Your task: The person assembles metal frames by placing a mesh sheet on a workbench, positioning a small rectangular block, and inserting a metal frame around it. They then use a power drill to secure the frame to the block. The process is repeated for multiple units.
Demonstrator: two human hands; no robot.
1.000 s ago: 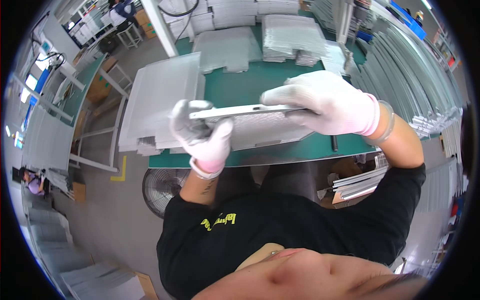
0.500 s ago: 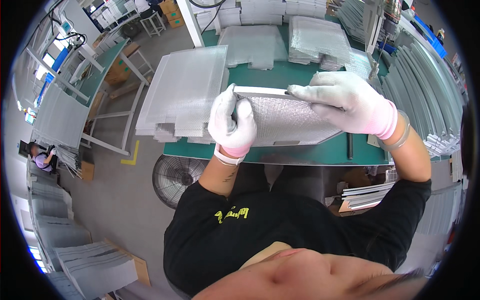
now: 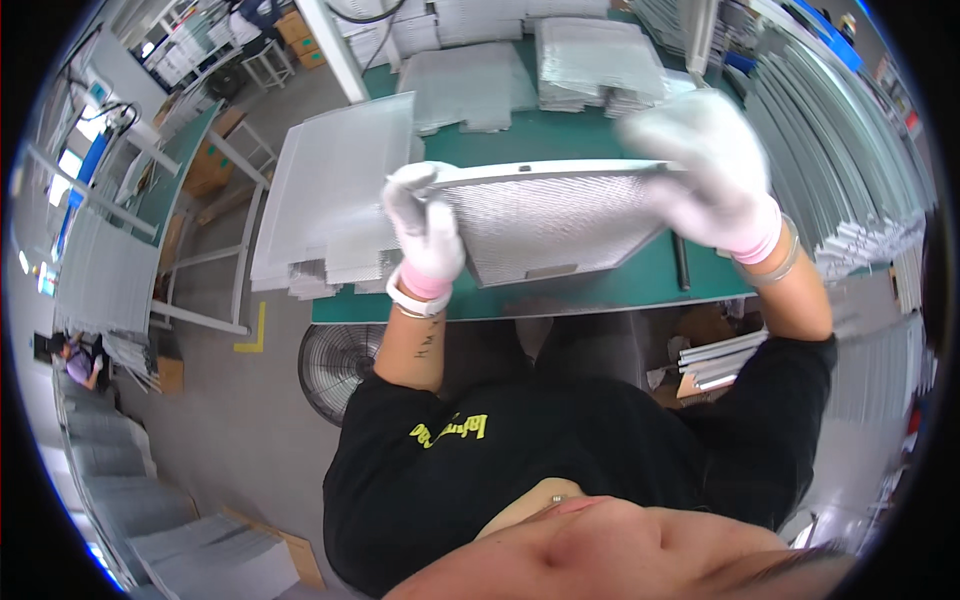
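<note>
Above the green workbench point(image 3: 600, 297) I hold a metal mesh filter panel point(image 3: 560, 220), tilted, with a pale frame strip point(image 3: 540, 171) along its far edge. A dark slot shows in that strip, and a small tab sits on the panel's near edge. My left hand point(image 3: 425, 225), in a white glove with a pink cuff, is closed on the panel's left end, thumb on the near side. At the right end my gloved right hand point(image 3: 705, 170) is smeared by motion. Its fingers overlap the panel's right corner, and whether they grip it is unclear.
Stacked mesh sheets point(image 3: 340, 190) lie on the bench's left, with more mesh stacks point(image 3: 600, 60) at the back. Long metal strips point(image 3: 830, 150) stand massed at right. A black rod point(image 3: 682, 262) lies near the front edge. A floor fan point(image 3: 340, 370) stands below left.
The far strip now shows a dark slot, and the panel is tilted up more. My right hand has lifted and blurred at the right corner. The whole view has shifted slightly.
</note>
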